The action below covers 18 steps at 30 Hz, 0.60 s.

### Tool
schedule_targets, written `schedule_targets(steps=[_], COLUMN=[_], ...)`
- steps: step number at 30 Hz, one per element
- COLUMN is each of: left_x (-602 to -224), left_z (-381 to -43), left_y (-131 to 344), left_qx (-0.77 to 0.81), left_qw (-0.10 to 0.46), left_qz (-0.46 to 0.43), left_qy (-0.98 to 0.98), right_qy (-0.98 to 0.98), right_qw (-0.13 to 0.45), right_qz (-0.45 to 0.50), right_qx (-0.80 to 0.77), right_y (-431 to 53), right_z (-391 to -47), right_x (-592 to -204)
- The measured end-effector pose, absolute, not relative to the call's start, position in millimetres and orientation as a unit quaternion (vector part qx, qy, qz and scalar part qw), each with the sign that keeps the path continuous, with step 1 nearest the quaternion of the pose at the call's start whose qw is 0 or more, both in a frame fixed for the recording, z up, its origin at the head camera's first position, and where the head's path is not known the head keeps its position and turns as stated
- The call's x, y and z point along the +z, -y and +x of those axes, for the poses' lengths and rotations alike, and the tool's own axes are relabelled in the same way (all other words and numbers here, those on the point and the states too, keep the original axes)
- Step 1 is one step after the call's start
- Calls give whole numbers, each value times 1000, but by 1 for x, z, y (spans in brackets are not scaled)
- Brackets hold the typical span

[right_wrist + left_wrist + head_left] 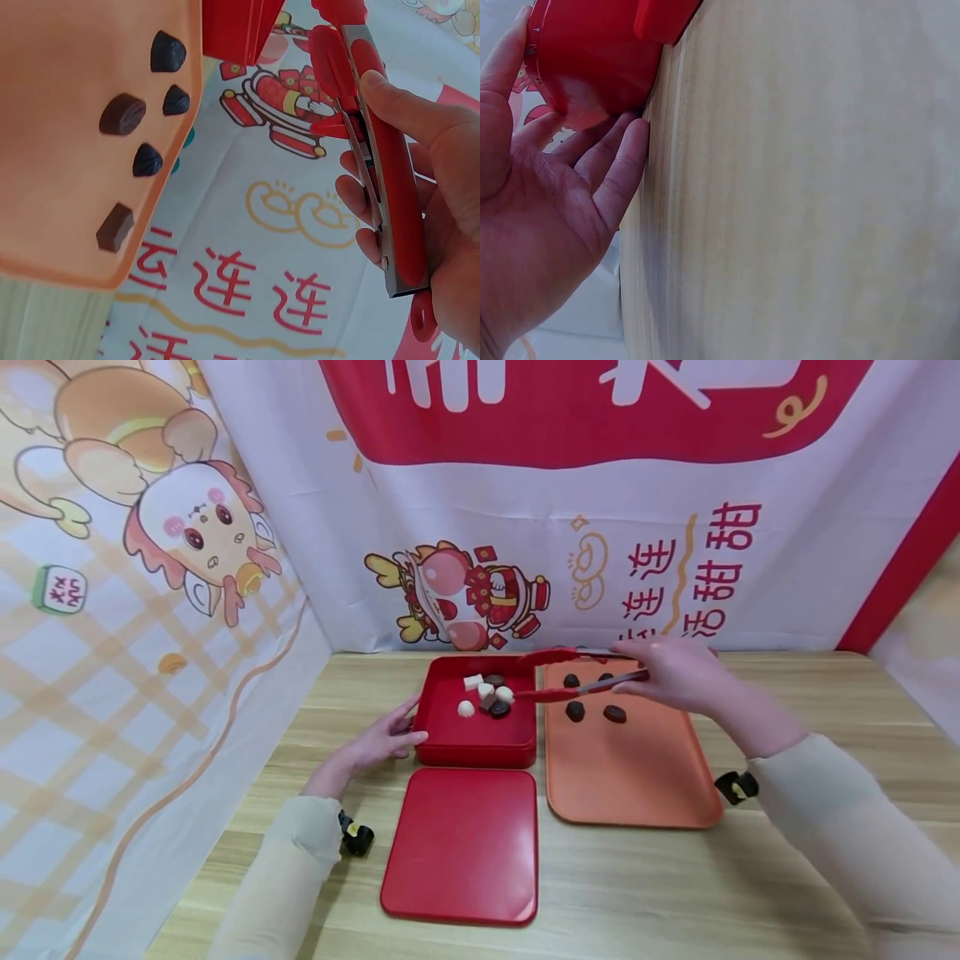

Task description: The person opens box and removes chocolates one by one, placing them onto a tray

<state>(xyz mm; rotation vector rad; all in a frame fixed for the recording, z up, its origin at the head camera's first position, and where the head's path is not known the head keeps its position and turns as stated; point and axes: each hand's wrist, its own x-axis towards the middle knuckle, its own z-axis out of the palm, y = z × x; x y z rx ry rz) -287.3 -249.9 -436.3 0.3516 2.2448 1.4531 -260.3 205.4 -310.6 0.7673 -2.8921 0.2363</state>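
My left hand (384,735) rests at the left side of a red square box (480,755), its fingers extended along the wall and the thumb near the rim. Inside the box, several white chocolates (466,708) and dark chocolates (500,710) lie in a loose cluster. My right hand (675,672) grips red-and-metal tongs (397,187) by the handles. Their red tips reach over the box's right side, spread apart, the lower one beside a white piece in the head view. Several dark chocolates (123,114) sit on an orange tray (630,777).
A red square lid (461,847) lies on the wooden table (600,893) in front of the box. The orange tray stands close to the box's right side. Printed cloth (480,493) hangs behind the table, and another patterned cloth (150,693) covers the left side.
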Motion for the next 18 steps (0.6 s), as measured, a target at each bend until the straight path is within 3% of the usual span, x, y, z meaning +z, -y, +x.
schedule_targets(steps=[9, 18], left_x=[-435, -434], left_z=[-285, -285], left_y=[249, 249], left_qx=[529, 533], left_qw=[226, 223], left_qz=[128, 131], left_qy=[-808, -806], right_qy=[951, 950], right_qw=[80, 44], right_qz=[290, 304], right_qx=[71, 47], right_y=[-179, -145], right_z=[-274, -281], right_x=[-322, -332])
